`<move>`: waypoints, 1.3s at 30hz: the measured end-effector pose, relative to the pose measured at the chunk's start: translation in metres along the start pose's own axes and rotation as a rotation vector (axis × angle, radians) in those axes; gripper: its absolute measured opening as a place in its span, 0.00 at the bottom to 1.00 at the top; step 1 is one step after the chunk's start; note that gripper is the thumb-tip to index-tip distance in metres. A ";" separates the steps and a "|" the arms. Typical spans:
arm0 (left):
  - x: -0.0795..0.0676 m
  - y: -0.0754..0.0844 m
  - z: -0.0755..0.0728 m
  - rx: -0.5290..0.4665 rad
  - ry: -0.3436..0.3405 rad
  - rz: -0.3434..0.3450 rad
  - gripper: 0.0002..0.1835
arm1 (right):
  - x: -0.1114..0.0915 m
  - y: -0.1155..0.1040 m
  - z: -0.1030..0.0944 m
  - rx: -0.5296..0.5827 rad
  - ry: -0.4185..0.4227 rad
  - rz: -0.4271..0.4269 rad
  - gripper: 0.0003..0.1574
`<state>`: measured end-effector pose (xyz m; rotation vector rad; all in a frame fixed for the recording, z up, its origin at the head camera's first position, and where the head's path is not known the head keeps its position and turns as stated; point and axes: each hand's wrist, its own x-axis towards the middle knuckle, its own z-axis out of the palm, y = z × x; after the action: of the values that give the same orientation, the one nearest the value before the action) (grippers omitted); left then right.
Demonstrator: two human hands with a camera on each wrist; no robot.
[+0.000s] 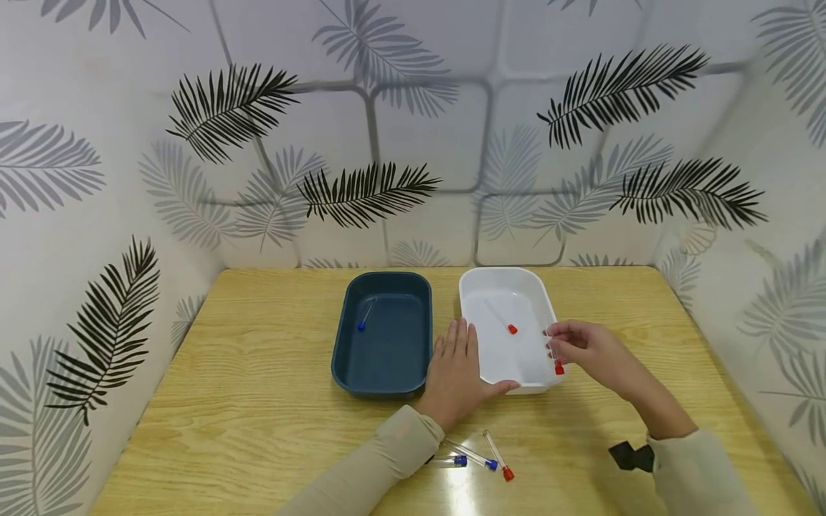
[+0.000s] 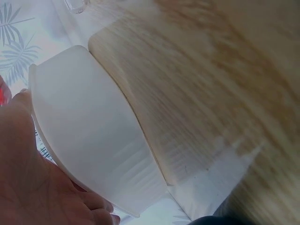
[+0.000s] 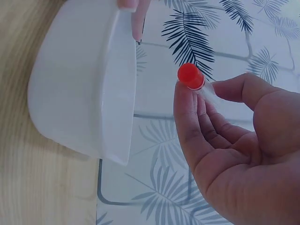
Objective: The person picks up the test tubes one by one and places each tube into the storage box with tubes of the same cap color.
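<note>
My right hand (image 1: 594, 352) pinches a clear test tube with a red cap (image 1: 558, 367) between thumb and fingertips, at the right rim of the white tray (image 1: 500, 362). In the right wrist view the red cap (image 3: 190, 76) faces the camera, and the clear tube is partly hidden by the fingers. My left hand (image 1: 454, 380) rests on the white tray's near left corner, fingers straight along the left side and thumb spread along the front rim. Inside that tray lies another red-capped test tube (image 1: 512, 329).
Left of the white tray stands a dark blue tray (image 1: 381, 367) holding a blue-capped test tube (image 1: 362, 325). On the wooden table (image 1: 258, 401), near my left sleeve, lie a red-capped tube (image 1: 507, 473) and blue-capped tubes (image 1: 491, 464). A leaf-patterned wall covering (image 1: 413, 129) stands behind.
</note>
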<state>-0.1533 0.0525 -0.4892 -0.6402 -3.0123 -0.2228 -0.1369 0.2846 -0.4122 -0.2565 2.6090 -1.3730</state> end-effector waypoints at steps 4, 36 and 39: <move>0.000 0.000 -0.001 -0.007 -0.009 -0.008 0.62 | 0.014 -0.005 -0.003 0.018 -0.025 -0.028 0.23; 0.000 -0.001 0.000 -0.019 -0.026 -0.016 0.62 | 0.119 0.010 0.031 -0.018 -0.189 0.056 0.22; 0.000 -0.001 0.000 -0.014 -0.017 -0.013 0.62 | 0.126 0.013 0.036 -0.045 -0.188 0.082 0.21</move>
<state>-0.1532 0.0515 -0.4893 -0.6265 -3.0352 -0.2411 -0.2511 0.2334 -0.4533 -0.2684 2.4691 -1.2033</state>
